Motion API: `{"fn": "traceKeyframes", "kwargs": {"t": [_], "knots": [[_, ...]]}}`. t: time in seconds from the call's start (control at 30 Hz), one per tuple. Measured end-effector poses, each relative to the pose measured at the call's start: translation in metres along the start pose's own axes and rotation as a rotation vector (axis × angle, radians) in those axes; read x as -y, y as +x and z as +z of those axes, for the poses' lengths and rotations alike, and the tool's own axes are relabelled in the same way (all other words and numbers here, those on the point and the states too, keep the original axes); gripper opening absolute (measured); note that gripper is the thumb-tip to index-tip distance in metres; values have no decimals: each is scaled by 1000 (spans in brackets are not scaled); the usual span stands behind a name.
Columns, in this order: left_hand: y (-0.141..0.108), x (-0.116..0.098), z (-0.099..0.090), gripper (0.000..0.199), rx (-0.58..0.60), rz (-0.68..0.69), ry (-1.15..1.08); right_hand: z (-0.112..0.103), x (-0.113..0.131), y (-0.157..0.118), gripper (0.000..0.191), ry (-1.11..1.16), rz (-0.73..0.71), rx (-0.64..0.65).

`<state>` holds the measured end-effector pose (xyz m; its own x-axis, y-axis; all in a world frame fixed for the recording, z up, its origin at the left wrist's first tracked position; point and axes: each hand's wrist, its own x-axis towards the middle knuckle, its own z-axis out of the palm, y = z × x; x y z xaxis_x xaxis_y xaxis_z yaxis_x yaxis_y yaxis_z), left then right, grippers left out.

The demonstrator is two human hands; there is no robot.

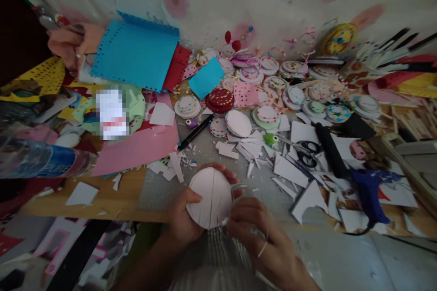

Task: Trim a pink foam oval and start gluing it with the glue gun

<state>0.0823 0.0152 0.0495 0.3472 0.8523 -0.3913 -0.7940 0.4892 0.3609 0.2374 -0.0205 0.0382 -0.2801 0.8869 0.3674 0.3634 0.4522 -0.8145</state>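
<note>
My left hand (184, 213) grips a round white paper disc (201, 191) near the table's front edge, thumb on its face and fingers behind. A dark line runs down the disc's middle, with a few shorter lines near its lower edge. Close by its lower right edge, my right hand (262, 227) is closed in a pinch on a thin pale string (265, 241). One length of the string loops beside the disc, and another hangs over the back of the hand. Whether the string is fixed to the disc I cannot tell.
Paper scraps (251, 148) litter the grey cutting mat (157, 195). Scissors (307, 153) and a blue glue gun (370, 195) lie at the right. Several decorated paper discs (268, 116) stand behind. A plastic bottle (44, 159) and blue sheet (136, 54) are at the left.
</note>
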Motion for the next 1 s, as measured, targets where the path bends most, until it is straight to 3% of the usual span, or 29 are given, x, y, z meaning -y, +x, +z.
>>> {"fn": "traceKeyframes", "kwargs": {"t": [0.17, 0.27, 0.37, 0.67, 0.77, 0.9, 1.0], "knots": [[2, 4, 0, 42, 32, 48, -56, 5, -2, -3, 8, 80, 13, 31], [6, 7, -2, 41, 24, 76, -88, 7, -10, -7, 16, 49, -60, 76], [11, 8, -3, 39, -35, 99, -107, 9, -15, -9, 24, -29, -122, 82], [20, 1, -3, 34, -154, 28, -190, -3, -17, -1, 27, -72, -50, 32], [22, -7, -4, 33, -194, -125, -235, -16, -23, -2, 28, -123, -33, -6], [25, -14, -7, 34, -224, -513, -312, -34, -26, 2, 38, -167, -5, -96], [26, -10, -10, 31, -202, -676, -296, -41, -23, 10, 41, -212, -110, 29]]}}
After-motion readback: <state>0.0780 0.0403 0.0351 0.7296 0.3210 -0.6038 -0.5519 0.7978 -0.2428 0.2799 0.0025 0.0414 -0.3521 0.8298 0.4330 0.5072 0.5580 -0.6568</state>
